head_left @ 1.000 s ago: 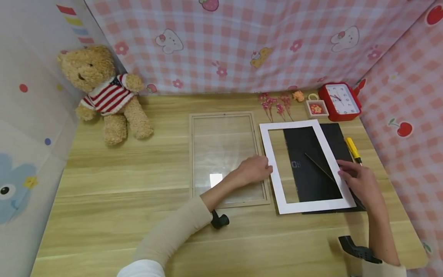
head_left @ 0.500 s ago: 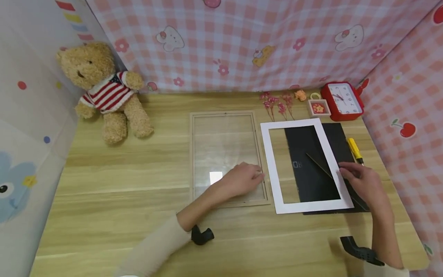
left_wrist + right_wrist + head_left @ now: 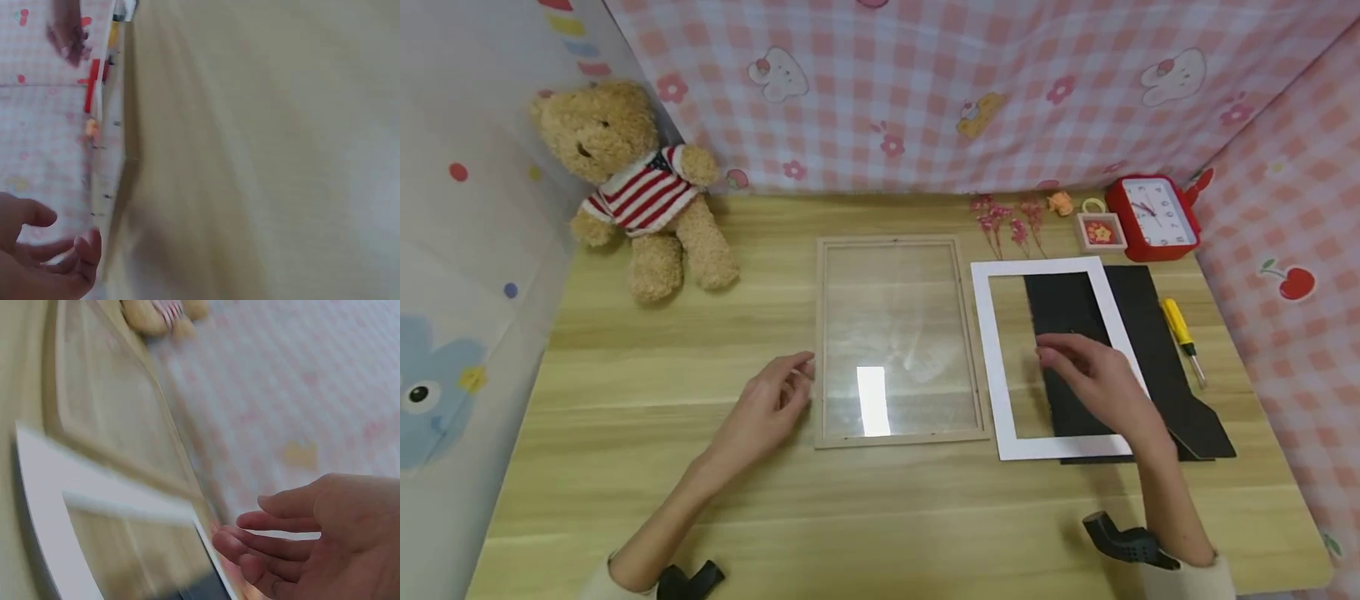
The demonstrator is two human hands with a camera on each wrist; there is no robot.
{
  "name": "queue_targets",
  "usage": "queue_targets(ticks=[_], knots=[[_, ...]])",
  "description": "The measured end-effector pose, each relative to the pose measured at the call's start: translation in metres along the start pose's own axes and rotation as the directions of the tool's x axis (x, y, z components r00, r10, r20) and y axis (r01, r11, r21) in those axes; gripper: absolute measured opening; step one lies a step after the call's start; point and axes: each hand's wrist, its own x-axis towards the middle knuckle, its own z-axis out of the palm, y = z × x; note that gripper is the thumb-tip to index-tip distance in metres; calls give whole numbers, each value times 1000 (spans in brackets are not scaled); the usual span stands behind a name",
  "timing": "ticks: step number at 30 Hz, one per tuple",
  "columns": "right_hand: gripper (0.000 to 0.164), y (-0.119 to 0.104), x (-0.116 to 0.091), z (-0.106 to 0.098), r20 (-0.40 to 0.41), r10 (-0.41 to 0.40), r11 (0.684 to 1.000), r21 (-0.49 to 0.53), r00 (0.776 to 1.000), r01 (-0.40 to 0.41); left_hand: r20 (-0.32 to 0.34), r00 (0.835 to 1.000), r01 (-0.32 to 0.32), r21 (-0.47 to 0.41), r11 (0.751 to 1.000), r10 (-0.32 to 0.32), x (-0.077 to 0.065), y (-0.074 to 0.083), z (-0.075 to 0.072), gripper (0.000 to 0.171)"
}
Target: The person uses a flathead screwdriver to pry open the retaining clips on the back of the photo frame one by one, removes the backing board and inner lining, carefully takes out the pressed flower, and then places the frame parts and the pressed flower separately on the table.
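Observation:
A light wooden picture frame [image 3: 820, 342] with a clear pane [image 3: 895, 317] lies flat mid-table. My left hand [image 3: 771, 398] is just beside the frame's left edge, fingers loosely bent and holding nothing; the left wrist view shows a gap between its thumb and fingers [image 3: 90, 247]. Right of the frame lies a white mat [image 3: 996, 358] with a rectangular window, partly over a black backing board [image 3: 1142, 333]. My right hand [image 3: 1105, 379] hovers over the mat's window, fingers relaxed and empty, as the right wrist view also shows.
A yellow-handled screwdriver [image 3: 1178, 325] lies right of the board. Along the back stand a red clock [image 3: 1153, 217] and a small boxed flower [image 3: 1099, 233], with pink dried sprigs [image 3: 992, 218] nearby. A teddy bear [image 3: 640, 196] sits at the back left.
My left hand has moved left from the mat's left edge, across the pane, to the frame's left side. The right hand has left the mat's right edge and moved left above it.

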Motion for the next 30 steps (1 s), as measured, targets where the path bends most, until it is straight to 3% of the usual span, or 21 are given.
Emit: queue_targets(ticks=[2,4,8,14,17,21,30], knots=[[33,-14,10,14,50,-22,999,32,999,21,-37,999,26,-29,999,-27,-5,-6,0,50],[38,-23,18,25,89,-19,999,50,996,15,-51,998,21,-75,997,-25,-7,-24,6,58],[47,-31,29,40,132,13,997,79,991,-23,-26,998,60,-159,985,-65,-2,-34,14,67],[49,-35,37,58,196,23,987,153,980,-54,-9,990,142,-111,984,-144,18,-43,16,72],[49,-35,38,62,187,28,983,173,982,-61,7,989,148,-120,982,-149,30,-41,16,76],[50,-38,38,68,176,53,981,173,983,-84,13,988,157,-147,977,-156,38,-26,13,78],[49,-46,34,77,118,108,973,189,987,-129,-56,961,253,-226,941,-272,37,6,17,76]])
